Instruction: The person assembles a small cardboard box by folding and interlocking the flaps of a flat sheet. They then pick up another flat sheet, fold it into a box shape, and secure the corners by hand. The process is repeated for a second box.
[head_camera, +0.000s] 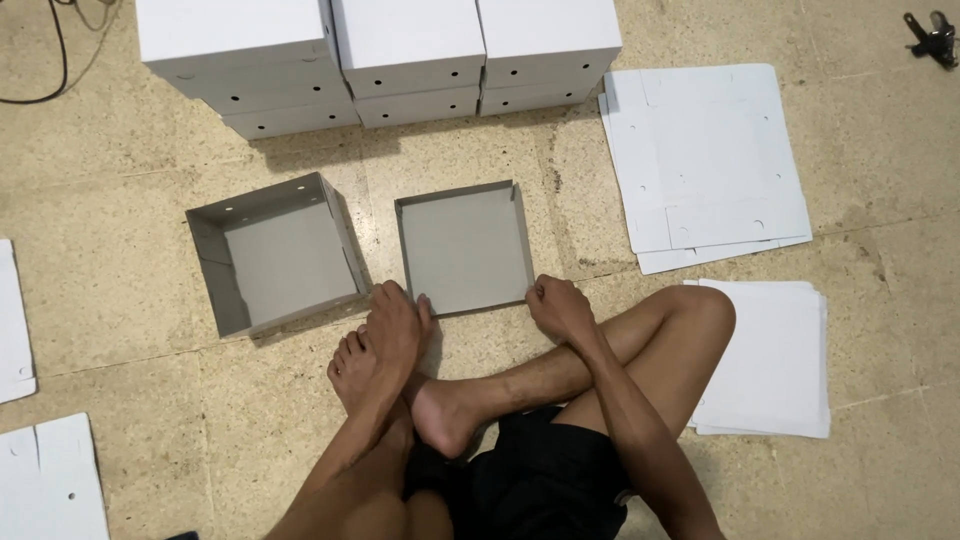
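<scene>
My right hand (560, 305) is curled into a loose fist, knuckles up, pressing on the near right corner of the shallow tray (466, 250); the fingers are folded under and I cannot tell whether they pinch the rim or just rest on it. My left hand (398, 322) lies flat with fingers together and stretched forward, the tips touching the tray's near left corner, holding nothing. That hand rests over my foot (362, 365), whose toes point left, and my crossed legs fill the bottom of the view. The tray sits on the floor (120, 200) straight ahead of me, grey inside, low walls upright on all four sides, open side up. Just to its left, close but apart, stands a deeper box (275, 255), also grey inside and open, turned slightly, with small round holes in its far wall. Beyond both, a row of stacked white boxes (380, 55) runs along the top. To the right lie flat white blanks (705, 165) with flaps and punched holes, and nearer my right knee a pile of plain white sheets (775, 365). More flat pieces (45, 485) show at the left edge
</scene>
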